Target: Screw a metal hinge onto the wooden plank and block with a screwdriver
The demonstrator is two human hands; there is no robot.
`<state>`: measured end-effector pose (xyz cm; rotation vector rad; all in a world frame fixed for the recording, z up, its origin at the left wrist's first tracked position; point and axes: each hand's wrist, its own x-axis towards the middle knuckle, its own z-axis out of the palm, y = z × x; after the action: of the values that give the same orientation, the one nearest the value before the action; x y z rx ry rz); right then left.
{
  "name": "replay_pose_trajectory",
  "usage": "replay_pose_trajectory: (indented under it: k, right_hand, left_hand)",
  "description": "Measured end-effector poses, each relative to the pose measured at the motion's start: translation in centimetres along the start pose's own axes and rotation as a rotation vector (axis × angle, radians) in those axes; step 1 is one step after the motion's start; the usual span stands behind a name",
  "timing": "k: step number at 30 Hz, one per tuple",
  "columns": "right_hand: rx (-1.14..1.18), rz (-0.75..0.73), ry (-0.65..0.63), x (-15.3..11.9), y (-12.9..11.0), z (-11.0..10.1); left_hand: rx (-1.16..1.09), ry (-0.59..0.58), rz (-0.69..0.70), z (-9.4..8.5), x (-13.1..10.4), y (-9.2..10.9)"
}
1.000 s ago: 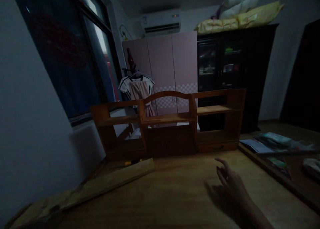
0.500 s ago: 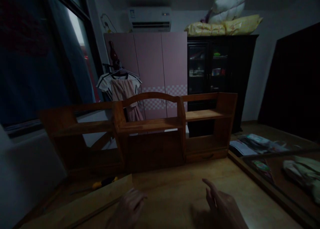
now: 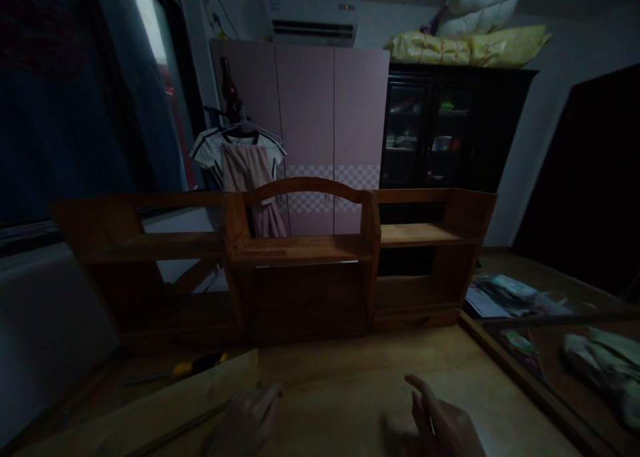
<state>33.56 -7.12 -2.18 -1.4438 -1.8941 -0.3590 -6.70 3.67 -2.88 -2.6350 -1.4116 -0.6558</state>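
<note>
My left hand (image 3: pixel 245 418) rests low in view, beside or on the right end of a long flat wooden board (image 3: pixel 200 394). Its fingers are loosely bent and somewhat apart, with nothing seen in them; the dim light blurs the detail. To the right, my right hand (image 3: pixel 445 422) hovers over or lies on the wooden desktop (image 3: pixel 340 384). Its index finger points forward, the others are partly curled, and it holds nothing. Behind the board lies a screwdriver (image 3: pixel 183 369) with a yellow and black handle. Beyond both hands stands a wooden desk shelf (image 3: pixel 305 250) with an arched top rail.
A raised wooden edge (image 3: pixel 515 384) borders the desktop on the right. Past it lie papers and plastic bags (image 3: pixel 520 294) and a pale cloth (image 3: pixel 605 364). Clothes (image 3: pixel 245 160) hang behind the shelf, before a pink wardrobe (image 3: pixel 307 104) and a dark cabinet (image 3: pixel 460 130).
The view has tilted down a little and come slightly nearer the shelf. My left hand has shifted slightly left and down; my right hand keeps nearly the same pose.
</note>
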Motion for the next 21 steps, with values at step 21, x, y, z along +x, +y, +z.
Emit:
replay_pose_trajectory:
  k: [21]
  right_hand:
    - [0.208,0.357,-0.128,0.2,0.1,-0.4]
  left_hand:
    - [-0.298,-0.056,-0.181,-5.9,1.5,-3.9]
